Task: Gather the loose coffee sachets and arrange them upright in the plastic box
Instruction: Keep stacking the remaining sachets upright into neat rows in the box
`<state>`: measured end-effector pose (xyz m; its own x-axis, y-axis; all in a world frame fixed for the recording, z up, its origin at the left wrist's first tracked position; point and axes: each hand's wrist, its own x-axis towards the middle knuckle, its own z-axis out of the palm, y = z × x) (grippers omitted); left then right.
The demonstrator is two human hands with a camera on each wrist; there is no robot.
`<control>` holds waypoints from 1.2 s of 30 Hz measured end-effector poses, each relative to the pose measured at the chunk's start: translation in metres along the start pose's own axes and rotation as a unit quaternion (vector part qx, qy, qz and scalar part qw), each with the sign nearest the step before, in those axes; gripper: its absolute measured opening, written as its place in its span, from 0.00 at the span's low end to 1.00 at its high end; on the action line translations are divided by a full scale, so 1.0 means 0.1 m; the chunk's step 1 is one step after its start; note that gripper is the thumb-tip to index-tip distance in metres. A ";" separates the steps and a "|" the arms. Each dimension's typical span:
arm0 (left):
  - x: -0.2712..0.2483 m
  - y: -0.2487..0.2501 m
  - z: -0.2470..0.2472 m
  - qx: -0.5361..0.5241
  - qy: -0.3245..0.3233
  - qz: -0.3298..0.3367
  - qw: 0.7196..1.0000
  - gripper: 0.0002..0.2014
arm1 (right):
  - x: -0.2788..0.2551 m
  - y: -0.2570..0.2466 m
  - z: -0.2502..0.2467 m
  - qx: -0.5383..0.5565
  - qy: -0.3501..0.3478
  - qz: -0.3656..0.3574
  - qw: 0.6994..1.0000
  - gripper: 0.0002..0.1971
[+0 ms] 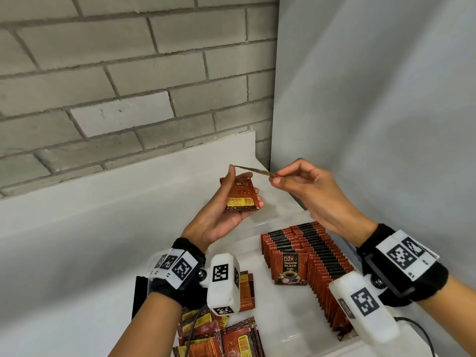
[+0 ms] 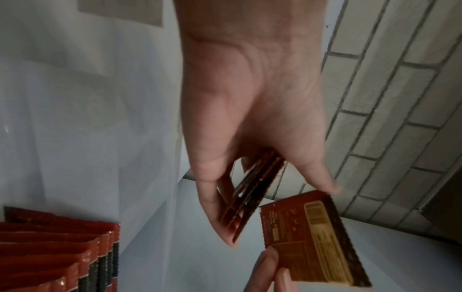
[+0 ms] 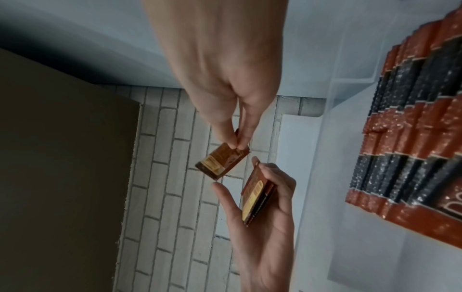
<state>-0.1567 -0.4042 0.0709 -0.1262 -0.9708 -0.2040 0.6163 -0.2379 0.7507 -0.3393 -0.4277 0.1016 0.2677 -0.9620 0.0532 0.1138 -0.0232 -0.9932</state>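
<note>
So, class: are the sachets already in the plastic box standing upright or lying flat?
Upright: the sachets in the box stand on edge in packed rows, top edges showing.

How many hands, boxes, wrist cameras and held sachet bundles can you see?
Hands: 2, left hand, right hand
Plastic box: 1
Wrist cameras: 2, left camera, right camera
Single sachet, pinched by right hand: 1
Sachet stack, in left hand: 1
Total: 7

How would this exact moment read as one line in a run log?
left hand: holds small stack of sachets | right hand: pinches single sachet above stack | plastic box: rows upright | loose sachets: remain on table
</note>
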 end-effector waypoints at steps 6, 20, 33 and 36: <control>0.01 0.00 -0.03 -0.041 -0.032 0.012 0.999 0.29 | -0.03 0.08 0.02 -0.058 -0.013 -0.001 0.998 0.07; 0.00 -0.02 -0.05 0.016 -0.042 0.041 0.998 0.26 | 0.01 -0.03 -0.01 -0.049 -0.040 0.064 0.996 0.13; 0.00 0.01 -0.07 -0.023 -0.018 0.027 0.999 0.23 | 0.03 -0.21 -0.23 -0.238 -0.197 0.118 0.944 0.07; 0.02 0.00 -0.10 -0.027 -0.018 0.026 0.999 0.31 | -0.01 -0.24 -0.22 -0.319 -0.260 0.116 0.904 0.06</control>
<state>-0.1490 -0.4056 0.0638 -0.1208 -0.9824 -0.1422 0.6634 -0.1865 0.7246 -0.3634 -0.4323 0.1235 0.6452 -0.7074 -0.2885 -0.5348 -0.1485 -0.8318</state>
